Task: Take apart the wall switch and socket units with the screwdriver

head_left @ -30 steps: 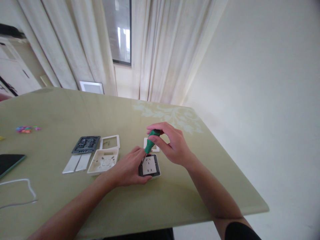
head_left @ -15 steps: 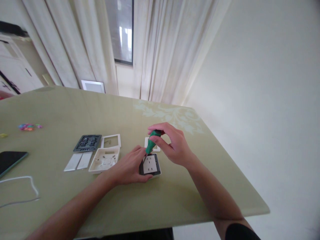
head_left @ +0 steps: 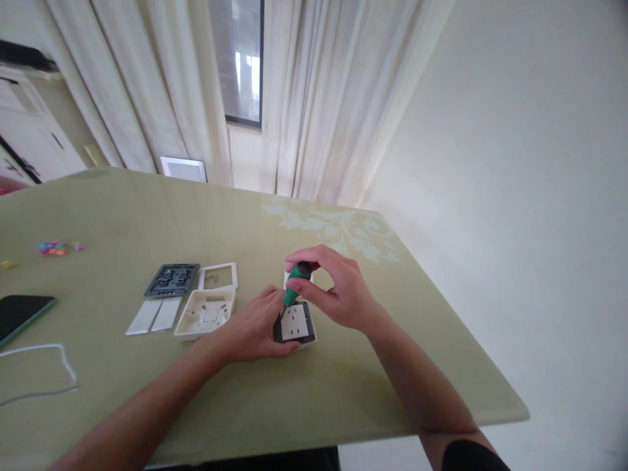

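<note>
A wall socket (head_left: pixel 295 322) with a white face and dark grey surround sits in a white box on the table. My left hand (head_left: pixel 256 327) grips its left side, thumb along the near edge. In my right hand (head_left: pixel 333 284) is a green screwdriver (head_left: pixel 294 284) with a dark end, tilted, its shaft pointing down at the socket's left side. The tip is hidden by my left fingers. Just behind the socket lies a white frame (head_left: pixel 289 277), partly covered by my right hand and the screwdriver.
Left of my left hand are an open white back box (head_left: pixel 206 314), a white frame (head_left: pixel 230 276) around small screws, a dark grey switch plate (head_left: pixel 172 280) and two white panels (head_left: pixel 154 315). Farther left are a phone (head_left: pixel 22 314), a white cable (head_left: pixel 61 360) and colourful small pieces (head_left: pixel 53 248).
My right hand and the screwdriver have shifted slightly left and down, and the handle's angle has changed a little. My left hand and the socket stay in place.
</note>
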The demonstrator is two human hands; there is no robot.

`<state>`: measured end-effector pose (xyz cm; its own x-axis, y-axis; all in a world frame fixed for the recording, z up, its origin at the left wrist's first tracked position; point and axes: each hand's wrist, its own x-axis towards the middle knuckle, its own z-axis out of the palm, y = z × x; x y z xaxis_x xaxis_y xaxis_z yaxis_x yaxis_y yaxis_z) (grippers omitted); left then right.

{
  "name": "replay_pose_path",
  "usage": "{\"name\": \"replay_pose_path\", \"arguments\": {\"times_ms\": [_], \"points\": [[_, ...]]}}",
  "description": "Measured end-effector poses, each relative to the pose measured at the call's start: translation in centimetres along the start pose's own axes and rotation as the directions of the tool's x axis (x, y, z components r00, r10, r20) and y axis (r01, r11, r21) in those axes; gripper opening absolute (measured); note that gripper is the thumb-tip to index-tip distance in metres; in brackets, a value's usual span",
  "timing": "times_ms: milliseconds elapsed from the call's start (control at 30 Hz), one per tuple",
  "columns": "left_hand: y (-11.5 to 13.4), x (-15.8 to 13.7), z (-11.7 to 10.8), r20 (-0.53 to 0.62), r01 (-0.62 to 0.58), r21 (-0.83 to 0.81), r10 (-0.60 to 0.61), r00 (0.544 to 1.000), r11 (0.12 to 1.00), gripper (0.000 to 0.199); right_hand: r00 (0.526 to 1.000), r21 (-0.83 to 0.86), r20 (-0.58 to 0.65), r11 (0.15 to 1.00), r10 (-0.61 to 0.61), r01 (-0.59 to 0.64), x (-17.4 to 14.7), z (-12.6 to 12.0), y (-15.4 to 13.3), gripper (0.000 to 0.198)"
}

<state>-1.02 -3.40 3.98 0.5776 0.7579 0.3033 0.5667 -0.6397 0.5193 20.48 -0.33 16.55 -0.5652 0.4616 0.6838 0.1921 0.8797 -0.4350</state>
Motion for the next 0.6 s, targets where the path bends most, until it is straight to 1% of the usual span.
{"name": "replay_pose_path", "arguments": {"times_ms": [100,200,300,433,500,600], "points": [[0.1,0.1,0.0,0.012,0.014,0.008,-0.014,1.0,1.0,0.067,0.998,0.028,-0.02,0.998,-0.061,0.062,0.0,0.1,-0.4,0.021],[0.4,0.2,-0.2,0.03,0.024,0.009,-0.024,0.999,1.0,0.058,0.995,0.03,-0.042,0.995,-0.091,0.093,0.1,0.1,-0.8,0.021],[0.6,0.3,-0.4,0.016,-0.003,0.004,0.003,1.0,1.0,0.059,0.993,0.055,-0.056,0.992,-0.108,0.111,0.1,0.0,-1.1,0.023],[0.6,0.4,-0.3,-0.04,-0.048,-0.044,0.046,0.998,0.998,0.063,0.989,0.091,-0.058,0.986,-0.133,0.138,0.1,0.0,-1.3,0.026],[0.7,0.3,-0.3,-0.056,-0.033,-0.056,0.03,0.998,0.998,0.062,0.989,0.106,-0.048,0.984,-0.138,0.142,0.0,0.1,-1.4,0.029],[1.0,0.3,-0.6,-0.048,0.004,-0.06,-0.007,0.999,0.998,0.056,0.991,0.108,-0.021,0.985,-0.13,0.131,-0.3,0.2,-1.5,0.032]]}}
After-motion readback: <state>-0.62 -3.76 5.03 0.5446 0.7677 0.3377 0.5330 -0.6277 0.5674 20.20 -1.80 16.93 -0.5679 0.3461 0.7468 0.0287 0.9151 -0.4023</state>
